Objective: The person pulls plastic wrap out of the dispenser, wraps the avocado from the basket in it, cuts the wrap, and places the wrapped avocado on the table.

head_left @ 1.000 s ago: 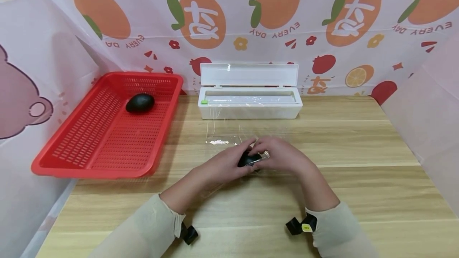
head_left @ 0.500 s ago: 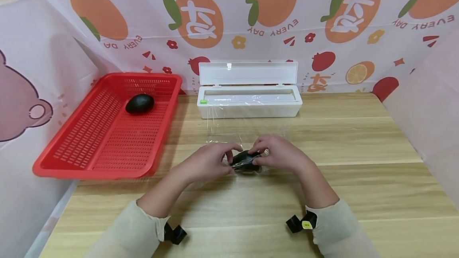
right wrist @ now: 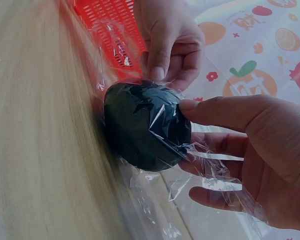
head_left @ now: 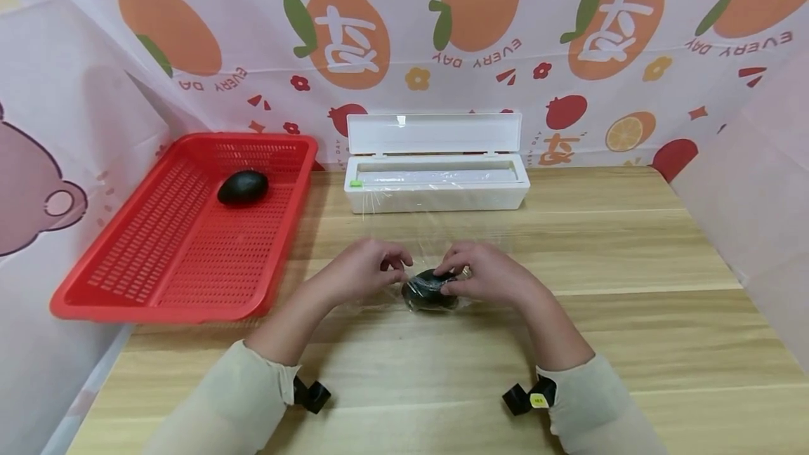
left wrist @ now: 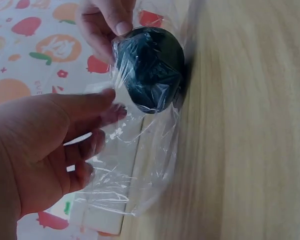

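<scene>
A dark green avocado (head_left: 425,291), loosely covered in clear plastic wrap (left wrist: 155,170), lies on the wooden table between the two hands. My right hand (head_left: 489,274) holds its right side, with thumb and fingers on the wrapped fruit; loose film crosses its fingers in the right wrist view. Just left of the fruit, my left hand (head_left: 365,271) has curled fingers, its thumb and forefinger pinching the film's edge. The film stretches back to a white wrap dispenser (head_left: 436,199) with its lid raised. Creased film partly veils the avocado's skin.
A red plastic basket (head_left: 287,251) stands at the left, holding another dark avocado (head_left: 243,187). The dispenser sits against a fruit-printed curtain (head_left: 417,34) at the table's back edge. Wooden table (head_left: 607,343) extends to the right and front.
My left hand has drawn back leftward off the avocado and then risen slightly, baring more of the wrapped fruit. My right hand has stayed nearly still on its right side.
</scene>
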Tool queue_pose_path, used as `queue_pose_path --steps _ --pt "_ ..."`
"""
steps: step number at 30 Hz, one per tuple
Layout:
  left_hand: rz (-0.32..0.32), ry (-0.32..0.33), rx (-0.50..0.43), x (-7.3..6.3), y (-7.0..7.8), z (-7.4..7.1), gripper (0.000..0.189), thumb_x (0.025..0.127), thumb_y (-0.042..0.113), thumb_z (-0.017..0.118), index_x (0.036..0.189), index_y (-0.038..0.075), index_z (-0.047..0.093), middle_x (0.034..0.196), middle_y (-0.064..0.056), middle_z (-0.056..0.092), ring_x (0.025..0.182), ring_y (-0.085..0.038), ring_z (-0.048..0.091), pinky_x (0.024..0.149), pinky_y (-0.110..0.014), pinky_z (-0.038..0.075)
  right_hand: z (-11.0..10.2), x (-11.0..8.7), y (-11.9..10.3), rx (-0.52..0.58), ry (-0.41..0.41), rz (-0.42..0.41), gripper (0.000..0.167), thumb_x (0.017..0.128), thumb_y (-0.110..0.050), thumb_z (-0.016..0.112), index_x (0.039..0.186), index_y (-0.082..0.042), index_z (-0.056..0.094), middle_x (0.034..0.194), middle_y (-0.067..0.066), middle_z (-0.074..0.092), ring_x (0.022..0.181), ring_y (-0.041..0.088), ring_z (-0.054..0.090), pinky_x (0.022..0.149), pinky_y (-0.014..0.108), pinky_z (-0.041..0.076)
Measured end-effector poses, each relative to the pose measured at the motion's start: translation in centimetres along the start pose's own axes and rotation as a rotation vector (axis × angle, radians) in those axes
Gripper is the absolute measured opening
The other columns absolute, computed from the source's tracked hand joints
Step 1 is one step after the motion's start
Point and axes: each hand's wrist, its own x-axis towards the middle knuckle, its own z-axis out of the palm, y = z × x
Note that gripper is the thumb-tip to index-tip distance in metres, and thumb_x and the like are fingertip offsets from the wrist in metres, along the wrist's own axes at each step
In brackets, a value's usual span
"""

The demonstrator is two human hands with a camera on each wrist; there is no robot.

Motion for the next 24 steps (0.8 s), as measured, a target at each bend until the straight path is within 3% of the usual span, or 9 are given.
queue_pose_path --steps 3,7,10,13,17,20,24 --pt "0.01 0.108 0.052 -0.3 0.4 0.0 0.017 0.089 0.018 0.073 0.106 0.013 0.073 0.1 0.002 0.071 0.085 -0.014 0.06 0.072 -0.03 0.05 0.1 0.0 0.3 0.045 -0.007 0.019 0.022 0.086 -0.023 0.076 0.107 -0.02 0.076 0.1 -0.009 0.065 0.087 0.012 0.059 0.077 0.029 0.049" --pt "0.137 0.262 0.107 -0.6 2.5 0.5 0.016 0.088 0.018 0.075 0.103 0.013 0.073 0.099 0.001 0.07 0.08 -0.016 0.059 0.07 -0.029 0.048 0.0 -0.1 0.7 0.101 -0.012 0.037 0.021 0.088 -0.024 0.075 0.109 -0.022 0.074 0.099 -0.009 0.064 0.084 0.011 0.058 0.074 0.029 0.051" --pt "0.255 0.275 0.18 -0.3 3.8 1.9 0.017 0.084 0.016 0.079 0.099 0.012 0.074 0.094 0.0 0.069 0.082 -0.015 0.06 0.072 -0.028 0.051 0.0 -0.1 1.1 0.117 -0.001 0.037 0.02 0.088 -0.024 0.074 0.108 -0.023 0.074 0.099 -0.01 0.065 0.085 0.01 0.059 0.075 0.029 0.051" --pt "0.288 0.242 0.257 0.2 4.3 3.4 0.02 0.081 0.02 0.081 0.099 0.014 0.074 0.096 0.002 0.067 0.088 -0.014 0.061 0.078 -0.033 0.051 0.1 -0.2 1.3 0.125 0.011 0.044 0.018 0.088 -0.022 0.074 0.107 -0.024 0.075 0.099 -0.011 0.066 0.085 0.009 0.06 0.075 0.029 0.052" --pt "0.227 0.21 0.291 0.8 3.9 4.4 0.026 0.081 0.027 0.082 0.103 0.017 0.073 0.1 0.003 0.066 0.094 -0.014 0.062 0.081 -0.039 0.046 0.0 -0.4 1.6 0.149 -0.002 0.049 0.021 0.089 -0.026 0.074 0.111 -0.024 0.073 0.103 -0.01 0.067 0.089 0.009 0.061 0.078 0.029 0.053" --pt "0.166 0.175 0.251 1.1 3.6 4.6 0.029 0.082 0.029 0.08 0.107 0.016 0.073 0.105 0.002 0.069 0.099 -0.016 0.064 0.087 -0.041 0.047 -0.5 -0.7 2.0 0.198 -0.037 0.084 0.04 0.087 -0.03 0.076 0.125 -0.024 0.067 0.11 -0.007 0.067 0.095 0.012 0.062 0.08 0.032 0.054" --pt "0.115 0.136 0.192 1.5 3.3 4.4 0.03 0.084 0.03 0.079 0.109 0.015 0.073 0.107 0.002 0.07 0.1 -0.018 0.065 0.092 -0.039 0.05 -1.5 -1.5 2.7 0.294 -0.11 0.151 0.066 0.08 -0.017 0.08 0.141 -0.02 0.054 0.113 -0.001 0.066 0.1 0.017 0.062 0.082 0.035 0.054"
